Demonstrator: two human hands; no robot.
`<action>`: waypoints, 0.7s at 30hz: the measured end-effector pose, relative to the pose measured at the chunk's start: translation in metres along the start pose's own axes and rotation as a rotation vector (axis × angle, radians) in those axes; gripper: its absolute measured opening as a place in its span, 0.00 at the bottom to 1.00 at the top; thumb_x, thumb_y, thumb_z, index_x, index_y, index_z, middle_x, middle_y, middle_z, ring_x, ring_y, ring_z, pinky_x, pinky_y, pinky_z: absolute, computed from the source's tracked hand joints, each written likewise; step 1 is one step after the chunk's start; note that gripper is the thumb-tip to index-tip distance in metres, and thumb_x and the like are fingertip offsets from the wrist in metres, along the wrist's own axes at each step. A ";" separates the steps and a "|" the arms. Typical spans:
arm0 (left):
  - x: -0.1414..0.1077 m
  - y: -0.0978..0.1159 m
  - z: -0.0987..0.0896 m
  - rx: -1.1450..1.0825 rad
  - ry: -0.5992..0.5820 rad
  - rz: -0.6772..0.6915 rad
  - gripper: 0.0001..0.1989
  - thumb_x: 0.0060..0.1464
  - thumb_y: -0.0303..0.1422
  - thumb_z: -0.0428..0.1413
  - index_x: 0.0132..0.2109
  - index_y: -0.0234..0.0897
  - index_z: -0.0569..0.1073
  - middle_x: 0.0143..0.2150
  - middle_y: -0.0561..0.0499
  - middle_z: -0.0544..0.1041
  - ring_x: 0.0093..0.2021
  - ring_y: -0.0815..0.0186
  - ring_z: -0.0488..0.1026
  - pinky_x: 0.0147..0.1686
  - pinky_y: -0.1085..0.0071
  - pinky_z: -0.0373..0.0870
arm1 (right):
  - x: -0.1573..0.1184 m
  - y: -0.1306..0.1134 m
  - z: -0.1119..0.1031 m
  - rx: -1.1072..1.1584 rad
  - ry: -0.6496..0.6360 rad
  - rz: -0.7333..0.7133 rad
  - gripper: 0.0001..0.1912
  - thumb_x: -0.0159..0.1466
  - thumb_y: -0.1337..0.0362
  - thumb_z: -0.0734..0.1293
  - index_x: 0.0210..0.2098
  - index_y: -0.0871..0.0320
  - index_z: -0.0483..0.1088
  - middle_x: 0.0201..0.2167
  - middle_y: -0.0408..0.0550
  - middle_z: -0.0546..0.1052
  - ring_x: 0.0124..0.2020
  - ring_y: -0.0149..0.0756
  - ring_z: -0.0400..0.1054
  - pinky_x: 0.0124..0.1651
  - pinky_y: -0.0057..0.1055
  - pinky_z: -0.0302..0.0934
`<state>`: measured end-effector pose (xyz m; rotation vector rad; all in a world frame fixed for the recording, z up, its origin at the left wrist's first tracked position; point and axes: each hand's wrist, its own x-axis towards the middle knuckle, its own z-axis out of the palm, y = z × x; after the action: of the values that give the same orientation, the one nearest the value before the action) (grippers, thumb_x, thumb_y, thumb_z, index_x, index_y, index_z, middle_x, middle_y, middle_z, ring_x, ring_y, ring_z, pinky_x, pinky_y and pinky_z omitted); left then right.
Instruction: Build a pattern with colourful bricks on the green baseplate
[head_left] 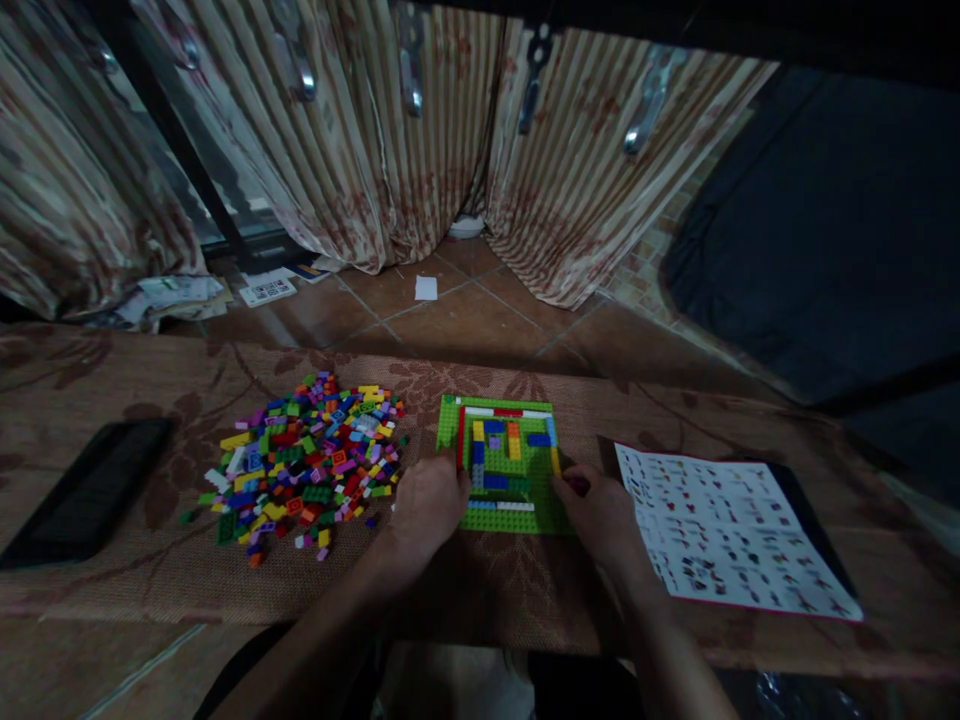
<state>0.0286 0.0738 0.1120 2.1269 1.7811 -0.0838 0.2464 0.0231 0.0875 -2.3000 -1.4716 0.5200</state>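
Observation:
A green building-brick baseplate (495, 521) lies flat in the middle of the cloth-covered table. Red, white, blue and yellow bricks run along its edges, and shorter rows of bricks stand inside them. My left hand (429, 502) is closed on the plate's left edge, its fingertips partly hidden. At the right edge is my right hand (602, 510), fingers pinched round a small dark-red brick (577, 484) beside the yellow brick (556, 461). To the left of the plate spreads a pile of loose coloured bricks (307, 460).
A printed sheet (731, 535) with rows of small pictures lies on the right, over a dark flat object (814, 530). On the far left rests a dark phone or tablet (90, 490). Beyond the table are striped curtains (420, 150), papers (176, 295) and a tiled floor (465, 320).

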 end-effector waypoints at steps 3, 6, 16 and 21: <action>0.000 0.000 0.000 0.002 0.011 0.005 0.15 0.60 0.34 0.45 0.42 0.33 0.75 0.37 0.42 0.80 0.40 0.58 0.78 0.40 0.67 0.71 | -0.005 0.014 -0.009 0.138 -0.070 0.032 0.11 0.60 0.56 0.63 0.33 0.55 0.74 0.30 0.48 0.79 0.31 0.40 0.73 0.33 0.32 0.62; 0.000 -0.001 0.000 -0.006 0.009 0.011 0.16 0.61 0.34 0.45 0.43 0.33 0.75 0.37 0.42 0.79 0.39 0.58 0.78 0.39 0.67 0.71 | -0.014 0.027 -0.015 0.302 -0.172 0.098 0.11 0.59 0.57 0.63 0.36 0.55 0.73 0.30 0.48 0.79 0.30 0.39 0.74 0.31 0.32 0.65; 0.003 -0.005 0.004 -0.019 0.025 0.039 0.15 0.60 0.36 0.45 0.41 0.35 0.75 0.36 0.43 0.80 0.38 0.58 0.78 0.39 0.67 0.71 | -0.019 0.025 -0.017 0.321 -0.216 0.107 0.12 0.56 0.59 0.67 0.36 0.58 0.74 0.31 0.48 0.79 0.30 0.37 0.73 0.32 0.31 0.66; 0.004 -0.005 0.003 -0.020 0.005 0.029 0.15 0.60 0.37 0.46 0.40 0.35 0.75 0.35 0.44 0.80 0.38 0.59 0.78 0.39 0.68 0.71 | -0.018 0.028 -0.018 0.286 -0.182 0.070 0.11 0.54 0.60 0.68 0.35 0.58 0.74 0.30 0.47 0.79 0.31 0.37 0.73 0.35 0.32 0.64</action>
<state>0.0251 0.0772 0.1066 2.1401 1.7465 -0.0532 0.2701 -0.0057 0.0910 -2.1293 -1.2992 0.9178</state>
